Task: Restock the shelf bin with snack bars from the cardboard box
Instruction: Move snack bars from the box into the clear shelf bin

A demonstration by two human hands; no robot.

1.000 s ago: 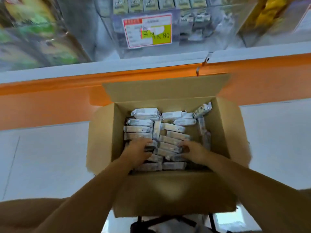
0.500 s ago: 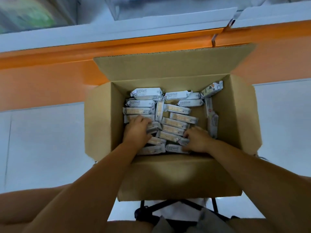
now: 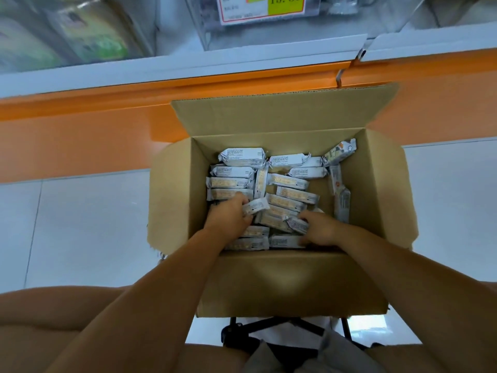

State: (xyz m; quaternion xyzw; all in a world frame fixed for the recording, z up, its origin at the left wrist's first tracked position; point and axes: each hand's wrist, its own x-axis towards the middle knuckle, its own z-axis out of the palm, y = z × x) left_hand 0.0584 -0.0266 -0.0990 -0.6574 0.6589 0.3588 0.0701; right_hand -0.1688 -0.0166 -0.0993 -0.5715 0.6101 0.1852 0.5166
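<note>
Head view: we've got both hands down in the open brown cardboard box [image 3: 269, 281], which sits just below the clear plastic shelf bin [image 3: 269, 33] (the one with the yellow-and-white price tag [image 3: 262, 8]). Our left hand [image 3: 228, 218] has its fingers curled round one silver-white wrapped snack bar [image 3: 255, 207]. Our right hand [image 3: 321, 231] pinches the end of a second wrapped bar [image 3: 297, 224]. The other loose bars [image 3: 287, 181] lie jumbled on the box floor.

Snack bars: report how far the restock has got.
Done: the cardboard box stands open. In hand: left hand and right hand each grip a snack bar inside it. Left: many bars remain; the shelf bin is barely in view.
</note>
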